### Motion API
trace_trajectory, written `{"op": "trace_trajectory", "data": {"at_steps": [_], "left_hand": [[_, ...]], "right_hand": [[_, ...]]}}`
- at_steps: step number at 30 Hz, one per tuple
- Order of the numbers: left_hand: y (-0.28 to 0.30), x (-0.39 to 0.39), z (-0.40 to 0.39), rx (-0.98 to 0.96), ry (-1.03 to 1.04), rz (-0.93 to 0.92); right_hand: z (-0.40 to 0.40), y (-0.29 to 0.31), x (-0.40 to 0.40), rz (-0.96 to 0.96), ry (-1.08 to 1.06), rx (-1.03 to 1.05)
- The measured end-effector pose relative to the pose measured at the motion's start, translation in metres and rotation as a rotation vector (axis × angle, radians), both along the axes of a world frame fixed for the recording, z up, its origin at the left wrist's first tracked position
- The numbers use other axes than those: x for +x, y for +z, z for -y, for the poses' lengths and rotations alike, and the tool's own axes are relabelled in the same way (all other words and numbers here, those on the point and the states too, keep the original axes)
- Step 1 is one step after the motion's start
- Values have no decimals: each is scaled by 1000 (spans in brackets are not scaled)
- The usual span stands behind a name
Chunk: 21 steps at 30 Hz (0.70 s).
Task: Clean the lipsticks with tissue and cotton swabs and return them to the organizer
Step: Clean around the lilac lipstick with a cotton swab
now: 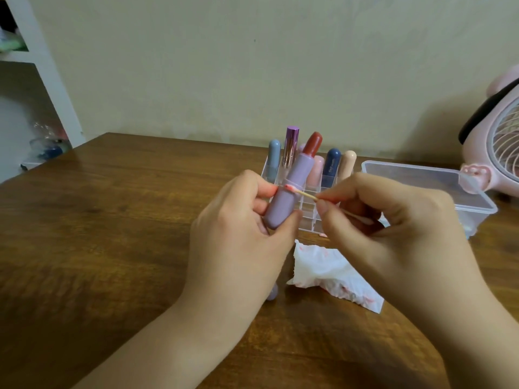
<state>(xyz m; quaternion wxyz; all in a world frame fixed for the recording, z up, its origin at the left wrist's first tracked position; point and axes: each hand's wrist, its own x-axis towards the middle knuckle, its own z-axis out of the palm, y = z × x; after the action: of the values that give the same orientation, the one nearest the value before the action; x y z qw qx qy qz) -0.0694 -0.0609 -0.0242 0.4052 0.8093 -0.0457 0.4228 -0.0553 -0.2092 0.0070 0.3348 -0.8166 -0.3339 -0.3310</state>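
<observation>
My left hand (pixel 238 228) grips an uncapped lilac lipstick (pixel 289 189), tilted, its dark red bullet pointing up and right. My right hand (pixel 393 217) pinches a wooden cotton swab (pixel 303 194); its red-stained tip touches the seam at the middle of the lilac tube. Behind the hands stands a clear acrylic organizer (pixel 310 204) holding several capped lipsticks in blue, purple, pink, navy and peach. A white tissue (pixel 334 273) with red smears lies on the table under my right hand. A lilac cap (pixel 272 292) peeks out beneath my left wrist.
A clear plastic box with a lid (pixel 421 181) sits right of the organizer. A pink desk fan (pixel 500 141) stands at the far right. The wooden table (pixel 112 234) runs to the wall; a white shelf (pixel 47 80) is at the far left.
</observation>
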Motion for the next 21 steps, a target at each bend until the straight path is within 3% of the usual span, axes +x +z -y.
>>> {"op": "trace_trajectory", "data": {"at_steps": [5,11,21], "left_hand": [[3,-1,-1,-21,-28,33],[7,-6,0,-116,-83,3],[5,-6,1,-227,-207,-73]], "right_hand": [[-1,-1,0,-88,42,39],[4,1,4,-370,179,227],[5,7,4,-449,202,311]]}}
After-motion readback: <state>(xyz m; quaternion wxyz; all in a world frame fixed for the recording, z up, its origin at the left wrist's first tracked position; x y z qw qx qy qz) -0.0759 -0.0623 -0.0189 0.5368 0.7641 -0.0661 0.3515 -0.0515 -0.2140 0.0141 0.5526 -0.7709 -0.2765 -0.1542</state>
